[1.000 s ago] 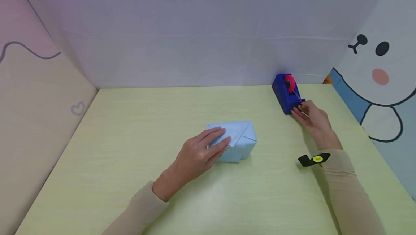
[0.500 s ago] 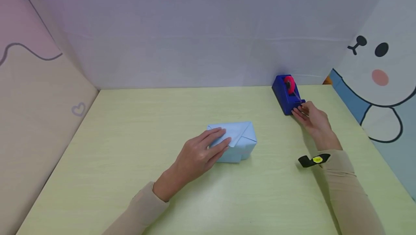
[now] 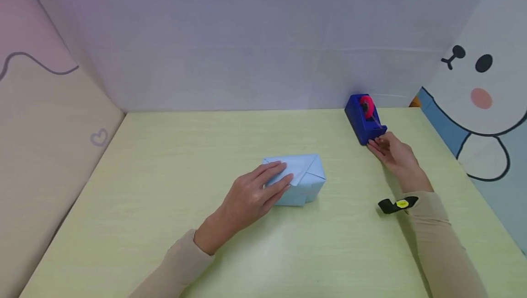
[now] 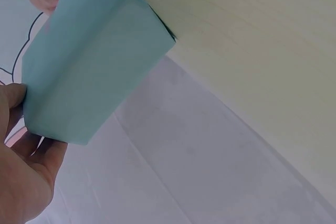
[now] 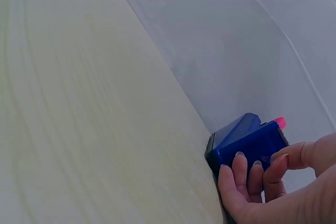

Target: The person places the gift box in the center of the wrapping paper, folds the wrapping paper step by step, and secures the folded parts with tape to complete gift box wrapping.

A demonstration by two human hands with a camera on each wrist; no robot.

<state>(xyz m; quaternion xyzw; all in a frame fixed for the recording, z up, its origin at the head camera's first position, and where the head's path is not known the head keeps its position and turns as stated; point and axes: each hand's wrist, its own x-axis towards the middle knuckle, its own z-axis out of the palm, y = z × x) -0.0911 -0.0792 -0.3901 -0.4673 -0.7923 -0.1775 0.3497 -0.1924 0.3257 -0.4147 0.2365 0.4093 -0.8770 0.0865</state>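
Observation:
A box wrapped in light blue paper (image 3: pixel 310 170) sits mid-table, folded flaps on its top and right end. My left hand (image 3: pixel 251 192) holds it from the left, fingers spread over the top flap. The left wrist view shows the box's plain side (image 4: pixel 94 66), with fingertips gripping its edges. At the back right stands a blue tape dispenser (image 3: pixel 362 121) carrying a pink-cored roll (image 3: pixel 367 106). My right hand (image 3: pixel 397 154) is at its cutter end, thumb and forefinger pinching the end of the clear tape, which barely shows. Its other fingers touch the dispenser's front (image 5: pixel 252 148).
The pale wooden table (image 3: pixel 164 160) meets a whitish cloth wall (image 3: pixel 230 60) at the back, close behind the dispenser. Printed side panels stand left and right (image 3: pixel 494 105). A black strap with a yellow tag (image 3: pixel 398 204) sits at the right wrist.
My right hand has drawn slightly down and away from the dispenser's cutter, thumb and forefinger still together. The left hand and wrapped box stay put.

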